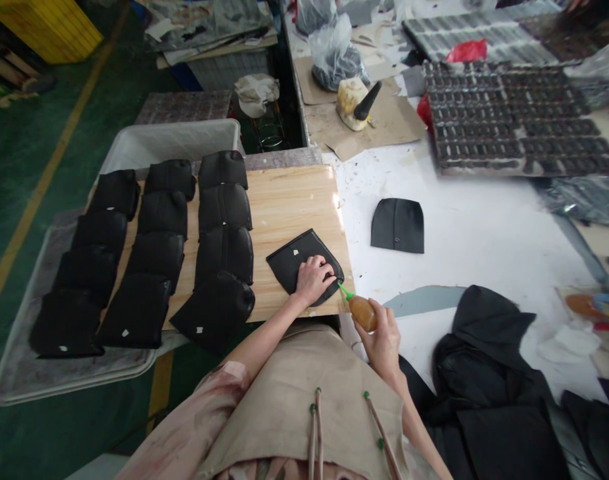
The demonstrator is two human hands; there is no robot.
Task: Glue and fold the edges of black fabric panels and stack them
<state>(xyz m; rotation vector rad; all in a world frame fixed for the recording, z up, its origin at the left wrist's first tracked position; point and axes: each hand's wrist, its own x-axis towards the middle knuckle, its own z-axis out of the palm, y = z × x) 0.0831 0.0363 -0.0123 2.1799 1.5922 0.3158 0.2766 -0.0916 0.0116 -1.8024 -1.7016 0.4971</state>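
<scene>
A black, leather-like piece (pixel 287 262) with a small white tag lies turned at an angle on the wooden board (pixel 294 193). My left hand (pixel 314 279) rests on top of it, fingers bent and pressing it down near its curved edge. In my right hand (pixel 382 337) is a squeeze bottle of amber glue (pixel 363 313), fingers wrapped around it. Its green nozzle (pixel 345 291) points at the piece's right corner, touching or very close to it. Another black piece (pixel 397 225) with a centre seam lies flat on the white table to the right.
Several black pieces (pixel 223 207) overlap in three columns on the board's left, above a grey bin (pixel 149 140). A heap of black pieces (pixel 489 373) lies at right. Farther back are a dark tray of small parts (pixel 514 120) and a glue pot with a black-handled tool (pixel 354 103).
</scene>
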